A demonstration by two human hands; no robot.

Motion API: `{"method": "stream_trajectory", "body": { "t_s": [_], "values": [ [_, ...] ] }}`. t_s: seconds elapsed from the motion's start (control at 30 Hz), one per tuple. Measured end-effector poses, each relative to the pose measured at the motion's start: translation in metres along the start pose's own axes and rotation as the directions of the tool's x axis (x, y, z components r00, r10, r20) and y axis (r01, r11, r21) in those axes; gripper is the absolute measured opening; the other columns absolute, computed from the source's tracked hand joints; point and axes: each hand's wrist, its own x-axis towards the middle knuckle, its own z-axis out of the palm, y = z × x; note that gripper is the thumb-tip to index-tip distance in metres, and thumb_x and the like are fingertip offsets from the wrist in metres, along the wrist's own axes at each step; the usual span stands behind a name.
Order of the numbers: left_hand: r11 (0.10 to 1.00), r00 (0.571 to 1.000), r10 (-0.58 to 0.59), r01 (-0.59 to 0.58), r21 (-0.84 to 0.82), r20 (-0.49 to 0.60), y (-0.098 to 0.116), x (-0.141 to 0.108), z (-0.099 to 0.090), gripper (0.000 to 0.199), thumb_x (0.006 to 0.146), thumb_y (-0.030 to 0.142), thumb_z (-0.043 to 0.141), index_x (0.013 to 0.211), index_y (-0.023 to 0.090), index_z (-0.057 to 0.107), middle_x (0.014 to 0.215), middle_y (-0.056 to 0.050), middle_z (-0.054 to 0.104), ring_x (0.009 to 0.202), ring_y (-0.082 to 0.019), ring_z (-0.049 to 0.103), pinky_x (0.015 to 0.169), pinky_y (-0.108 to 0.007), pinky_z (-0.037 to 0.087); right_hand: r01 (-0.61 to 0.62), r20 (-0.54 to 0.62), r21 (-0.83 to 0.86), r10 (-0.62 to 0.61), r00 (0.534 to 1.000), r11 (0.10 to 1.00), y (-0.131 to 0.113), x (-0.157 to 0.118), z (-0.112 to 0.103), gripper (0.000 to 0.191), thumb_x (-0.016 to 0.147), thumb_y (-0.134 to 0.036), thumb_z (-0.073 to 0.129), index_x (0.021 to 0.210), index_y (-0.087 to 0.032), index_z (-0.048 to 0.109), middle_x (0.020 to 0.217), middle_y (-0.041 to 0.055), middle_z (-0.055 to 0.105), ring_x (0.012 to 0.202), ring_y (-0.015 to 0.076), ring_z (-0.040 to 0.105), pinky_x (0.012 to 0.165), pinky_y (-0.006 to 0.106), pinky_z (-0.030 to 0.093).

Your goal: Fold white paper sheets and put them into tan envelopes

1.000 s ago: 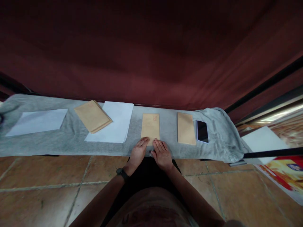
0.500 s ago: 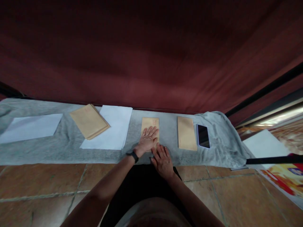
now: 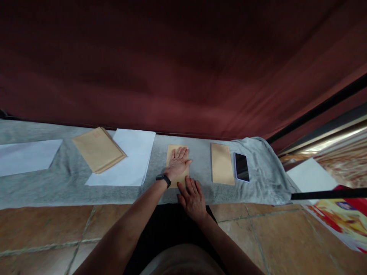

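A brown paper envelope (image 3: 181,178) lies flat on the grey cloth in front of me, its middle hidden under my hand. My left hand (image 3: 178,162), with a dark watch at the wrist, presses on it palm down, fingers stretched toward its far end. My right hand (image 3: 192,198) rests at the envelope's near right corner, fingers extended and slightly apart, fingertips touching its near edge. Another brown envelope (image 3: 223,164) lies to the right. Left of my hands, a small stack of brown envelopes (image 3: 99,149) sits askew on a pile of white paper (image 3: 134,154).
A phone (image 3: 242,167) lies right of the second envelope. A folded-looking white sheet (image 3: 28,156) is at the far left. The grey cloth (image 3: 197,151) covers a narrow bench against a dark red curtain (image 3: 172,76). A black bar (image 3: 327,193) and a printed bag (image 3: 344,217) are at the right.
My left hand has slid up the envelope, away from me, uncovering more of its near end. My right hand stays by the near corner. The whole view has shifted slightly.
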Motion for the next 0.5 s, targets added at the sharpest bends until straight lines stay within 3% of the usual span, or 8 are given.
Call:
{"method": "stream_trajectory", "body": {
  "t_s": [0.33,0.5],
  "values": [
    [0.999,0.998,0.029,-0.031,0.024,0.055,-0.016,-0.067,-0.003,0.059,0.106,0.043,0.026,0.160,0.019,0.030,0.168,-0.007,0.027,0.157,-0.023,0.018,0.128,-0.047,0.016,0.002,-0.053,-0.002,-0.003,0.999,1.000,0.000,-0.001,0.005,0.052,0.100,-0.043,0.057,0.150,-0.029,0.051,0.161,0.0117,0.042,0.143,0.0291,0.045,0.119,0.050,0.034],
    [1.000,0.999,0.006,-0.007,0.025,0.035,-0.016,-0.103,-0.007,0.058,0.106,0.041,0.025,0.158,0.017,0.035,0.165,-0.009,0.033,0.155,-0.024,0.027,0.126,-0.048,0.024,-0.005,-0.053,-0.014,0.004,0.999,1.000,0.000,-0.001,0.006,0.050,0.101,-0.042,0.057,0.148,-0.029,0.052,0.161,0.0119,0.042,0.143,0.0297,0.045,0.119,0.050,0.033]
  ]
}}
